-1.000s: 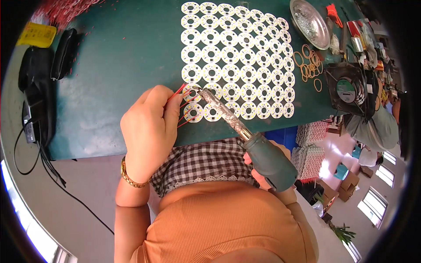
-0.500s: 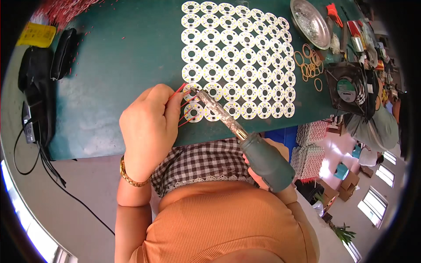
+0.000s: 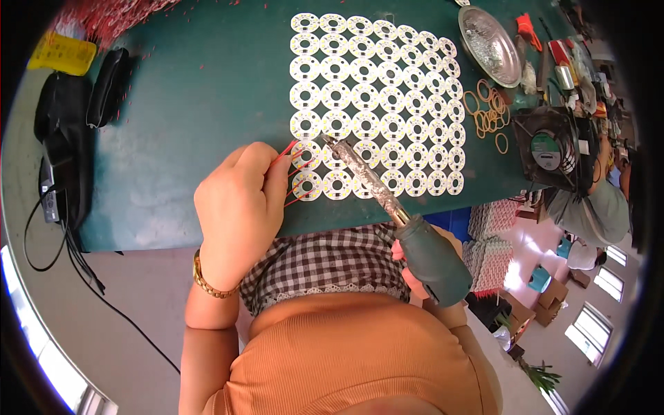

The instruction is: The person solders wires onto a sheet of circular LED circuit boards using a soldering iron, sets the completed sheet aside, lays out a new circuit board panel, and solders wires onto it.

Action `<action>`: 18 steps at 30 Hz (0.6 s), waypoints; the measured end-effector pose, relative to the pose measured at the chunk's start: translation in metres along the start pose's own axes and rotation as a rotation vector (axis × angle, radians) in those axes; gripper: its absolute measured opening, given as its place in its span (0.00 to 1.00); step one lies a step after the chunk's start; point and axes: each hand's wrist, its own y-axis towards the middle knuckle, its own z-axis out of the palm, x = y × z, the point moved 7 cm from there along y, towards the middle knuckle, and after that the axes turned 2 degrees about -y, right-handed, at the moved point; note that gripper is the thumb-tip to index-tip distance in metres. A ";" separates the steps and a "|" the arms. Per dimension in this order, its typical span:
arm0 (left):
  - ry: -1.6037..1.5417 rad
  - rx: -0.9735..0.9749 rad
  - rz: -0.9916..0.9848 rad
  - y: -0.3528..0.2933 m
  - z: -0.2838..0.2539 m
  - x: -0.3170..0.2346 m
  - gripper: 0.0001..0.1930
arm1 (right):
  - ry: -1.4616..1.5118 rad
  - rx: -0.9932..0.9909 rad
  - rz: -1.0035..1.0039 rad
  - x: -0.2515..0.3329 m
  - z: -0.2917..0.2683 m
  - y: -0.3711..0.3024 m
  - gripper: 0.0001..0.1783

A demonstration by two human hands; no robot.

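My left hand (image 3: 238, 194), closed, pinches a thin red wire (image 3: 288, 147) beside the left column of a grid of round white LED boards (image 3: 366, 125). More red wires (image 3: 299, 168) run from its fingertips area across the two lowest boards of that column. My right hand (image 3: 413, 282) is wrapped round the dark green handle of a soldering iron (image 3: 436, 261), which hides most of that hand. The iron's metal shaft slants up and left over the lower rows. Its tip is close to the left boards, right of the held wire; whether it touches one I cannot tell.
On the right lie rubber bands (image 3: 490, 111), an oval metal dish (image 3: 490, 47) and a black fan (image 3: 551, 150). A red wire pile (image 3: 114, 17), yellow tray (image 3: 63, 54) and black pouch (image 3: 108, 86) sit at the left. A person (image 3: 588, 211) is beyond the fan.
The soldering iron's tip has moved up and right, away from the second-lowest left board. My left hand still pinches the wire. The whole view has shifted slightly.
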 end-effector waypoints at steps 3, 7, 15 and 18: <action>-0.049 0.000 0.030 -0.001 -0.006 0.001 0.06 | -0.096 -0.042 -0.119 0.001 -0.003 0.003 0.10; -0.213 -0.163 -0.197 -0.002 -0.046 0.011 0.05 | -0.084 0.120 0.043 -0.021 0.006 0.003 0.12; -0.188 -0.038 -0.003 0.023 -0.002 -0.003 0.07 | -0.065 -0.089 -0.368 0.001 -0.005 0.006 0.23; -0.090 0.001 -0.053 0.023 0.004 -0.002 0.08 | -0.036 -0.117 -0.363 -0.002 -0.001 0.006 0.21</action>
